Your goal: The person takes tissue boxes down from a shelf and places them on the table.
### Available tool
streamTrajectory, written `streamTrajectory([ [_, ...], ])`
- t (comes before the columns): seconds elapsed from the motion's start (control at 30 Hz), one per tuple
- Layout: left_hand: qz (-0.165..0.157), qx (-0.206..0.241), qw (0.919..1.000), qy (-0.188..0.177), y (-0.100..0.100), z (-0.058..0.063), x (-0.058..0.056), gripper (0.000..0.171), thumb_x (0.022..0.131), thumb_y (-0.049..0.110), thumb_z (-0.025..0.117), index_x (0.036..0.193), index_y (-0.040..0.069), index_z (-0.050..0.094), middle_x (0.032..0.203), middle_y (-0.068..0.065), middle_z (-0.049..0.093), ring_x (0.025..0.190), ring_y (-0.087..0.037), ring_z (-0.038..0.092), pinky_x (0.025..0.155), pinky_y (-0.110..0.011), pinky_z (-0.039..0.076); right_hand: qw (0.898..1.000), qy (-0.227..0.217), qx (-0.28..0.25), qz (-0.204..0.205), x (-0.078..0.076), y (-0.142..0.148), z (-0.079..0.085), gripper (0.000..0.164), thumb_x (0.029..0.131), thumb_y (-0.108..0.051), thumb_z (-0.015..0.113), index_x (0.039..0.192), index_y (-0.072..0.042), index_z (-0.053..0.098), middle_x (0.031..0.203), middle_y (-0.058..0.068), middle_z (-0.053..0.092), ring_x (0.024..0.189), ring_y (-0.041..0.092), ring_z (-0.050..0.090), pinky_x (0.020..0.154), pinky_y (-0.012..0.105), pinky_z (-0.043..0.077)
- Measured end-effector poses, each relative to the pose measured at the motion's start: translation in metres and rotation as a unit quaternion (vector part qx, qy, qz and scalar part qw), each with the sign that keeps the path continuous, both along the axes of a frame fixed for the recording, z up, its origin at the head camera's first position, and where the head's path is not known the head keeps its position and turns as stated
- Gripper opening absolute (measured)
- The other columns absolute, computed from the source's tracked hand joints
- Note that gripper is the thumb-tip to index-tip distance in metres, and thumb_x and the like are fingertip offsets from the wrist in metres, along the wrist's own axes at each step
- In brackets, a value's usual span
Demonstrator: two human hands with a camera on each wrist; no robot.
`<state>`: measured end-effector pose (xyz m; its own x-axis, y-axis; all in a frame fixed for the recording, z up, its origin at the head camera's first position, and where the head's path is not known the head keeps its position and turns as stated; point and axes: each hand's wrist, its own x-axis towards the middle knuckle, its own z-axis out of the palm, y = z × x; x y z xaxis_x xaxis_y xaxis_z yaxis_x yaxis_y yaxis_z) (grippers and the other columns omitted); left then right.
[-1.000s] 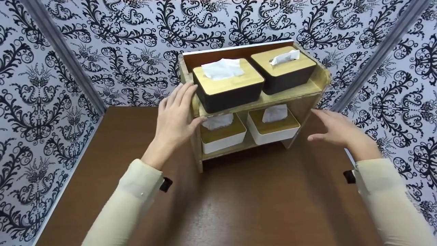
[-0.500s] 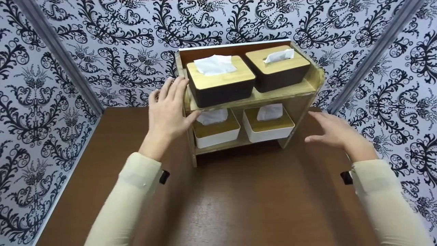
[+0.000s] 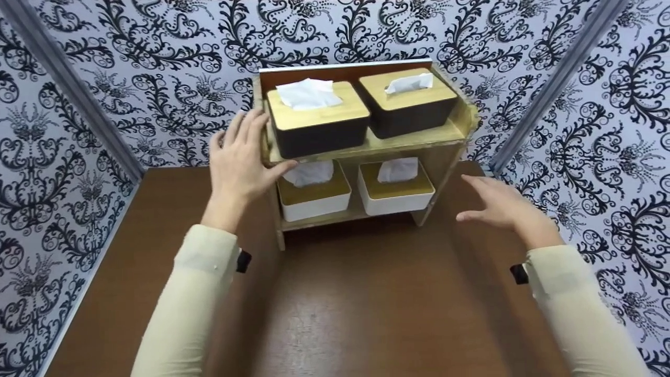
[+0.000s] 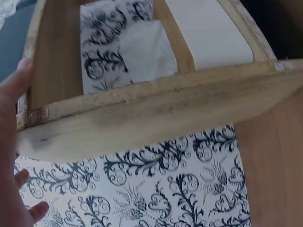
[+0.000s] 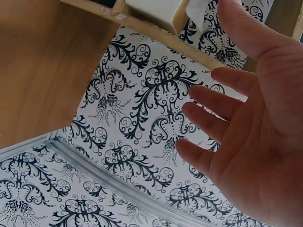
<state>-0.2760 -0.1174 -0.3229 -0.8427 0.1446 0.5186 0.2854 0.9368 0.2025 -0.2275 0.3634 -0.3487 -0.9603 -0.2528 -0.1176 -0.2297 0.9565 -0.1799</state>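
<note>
Between patterned walls (image 3: 31, 157), left grip (image 3: 238, 165) spreads against a shelf (image 3: 413, 139) of four tissue boxes (image 3: 324, 132); right grip (image 3: 497, 204), relaxed, holds nothing.

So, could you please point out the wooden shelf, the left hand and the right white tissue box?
Wooden shelf (image 3: 408, 142), head view: bare front of its upper board.
Left hand (image 3: 236, 164), head view: back of the hand.
Right white tissue box (image 3: 398, 190), head view: wooden top, just in front of the tissue.

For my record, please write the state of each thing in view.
Shelf: upright
Upper left box: lidded, tissue out
Upper right box: lidded, tissue out
Lower left box: lidded, tissue out
Lower right box: lidded, tissue out
Left hand: at shelf's side, thumb spread
Right hand: holding nothing, apart from shelf
</note>
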Motion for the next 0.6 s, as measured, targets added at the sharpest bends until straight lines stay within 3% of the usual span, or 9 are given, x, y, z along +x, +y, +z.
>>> streamTrajectory([
  [0.4,0.001,-0.031,0.9978,-0.059,-0.043,0.012,-0.026,0.104,0.075,0.08,0.055,0.155,0.022,0.02,0.164,0.009,0.014,0.152,-0.022,0.014,0.117,-0.066,0.015,1.0,-0.004,0.004,-0.002,-0.001,-0.005,-0.008,0.104,0.08,-0.06,0.068,0.153,-0.002,0.023,0.155,0.029,0.026,0.14,0.052,0.026,0.115,0.067,0.019],
  [0.6,-0.006,-0.033,0.9958,-0.085,-0.058,0.016,-0.04,0.109,0.074,0.083,0.052,0.156,0.023,0.016,0.165,0.009,0.011,0.152,-0.026,0.017,0.114,-0.071,0.015,1.0,-0.003,0.019,0.002,-0.004,-0.008,-0.01,0.104,0.08,-0.059,0.068,0.154,-0.003,0.022,0.156,0.028,0.025,0.14,0.051,0.027,0.115,0.068,0.019],
])
